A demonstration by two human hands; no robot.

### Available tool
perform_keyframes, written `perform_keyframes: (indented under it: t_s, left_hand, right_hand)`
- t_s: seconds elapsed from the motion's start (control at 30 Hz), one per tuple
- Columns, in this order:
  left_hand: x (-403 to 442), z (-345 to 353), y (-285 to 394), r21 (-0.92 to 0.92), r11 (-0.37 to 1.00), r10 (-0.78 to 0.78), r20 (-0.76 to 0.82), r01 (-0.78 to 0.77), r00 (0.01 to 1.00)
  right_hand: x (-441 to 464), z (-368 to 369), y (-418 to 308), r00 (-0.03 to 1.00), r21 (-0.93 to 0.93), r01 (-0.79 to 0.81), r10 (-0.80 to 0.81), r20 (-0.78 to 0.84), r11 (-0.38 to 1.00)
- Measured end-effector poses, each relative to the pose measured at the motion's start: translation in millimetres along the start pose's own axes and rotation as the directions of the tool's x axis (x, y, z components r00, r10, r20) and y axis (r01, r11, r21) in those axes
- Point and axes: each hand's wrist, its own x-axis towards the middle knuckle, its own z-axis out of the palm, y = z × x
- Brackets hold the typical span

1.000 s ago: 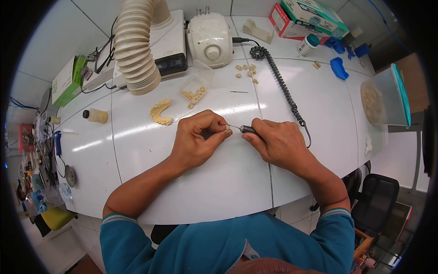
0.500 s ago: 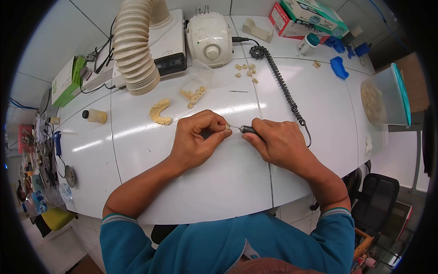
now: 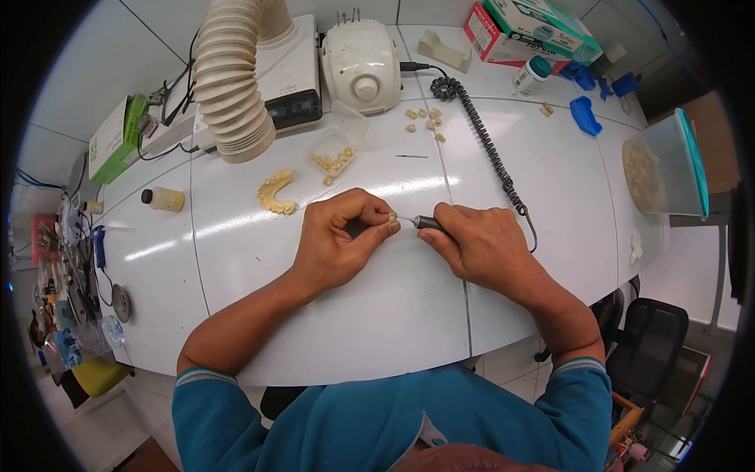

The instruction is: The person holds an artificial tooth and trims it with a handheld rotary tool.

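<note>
At centre, a mostly hidden piece (image 3: 392, 217) is pinched in the left hand (image 3: 334, 238), the right hand (image 3: 491, 245) closed round a partly covered handpiece (image 3: 429, 223).

- Brightly lit in cool white, apparently from overhead.
- Streaked with glare along the glossy white tabletop (image 3: 377, 330), in a slanting band from left toward the middle.
- Softly shadowed around the left hand (image 3: 334, 245), darkest in the hollow of its palm.
- Dimmer at lower right, around the black mesh office chair (image 3: 649, 346).
- Bowed by strong fisheye distortion, plain in the tabletop's curved front edge; blacked out at the corners.
- Fairly sharp at centre, too small for fine detail on the pinched cream piece (image 3: 392, 216).
- Softer along the tool clutter (image 3: 61, 307) at far left.
</note>
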Motion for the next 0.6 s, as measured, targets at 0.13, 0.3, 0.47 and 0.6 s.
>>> perform_keyframes:
  t_s: [0.13, 0.3, 0.47, 0.6]
  left_hand:
    - [-0.9, -3.0, 4.0, 0.032, 0.998, -0.057, 0.033, 0.056, 0.998]
    - [-0.8, -3.2, 6.1, 0.04, 0.997, -0.072, 0.032, 0.071, 0.997]
    - [-0.6, -3.0, 6.7, 0.014, 0.994, -0.108, 0.031, 0.108, 0.994]
    - [0.2, -0.3, 5.4, -0.017, 0.998, -0.06, 0.005, 0.06, 0.998]
  right_hand:
    - [0.2, -0.2, 0.4, 1.0, -0.003, 0.006, -0.006, -0.002, 1.0]
    - [0.3, -1.1, -0.2, 1.0, 0.002, 0.006, -0.006, 0.0, 1.0]
    - [-0.1, -0.4, 0.9, 1.0, 0.005, 0.015, -0.015, -0.012, 1.0]
    - [0.1, -0.5, 0.9, 1.0, 0.0, 0.009, -0.009, -0.006, 1.0]
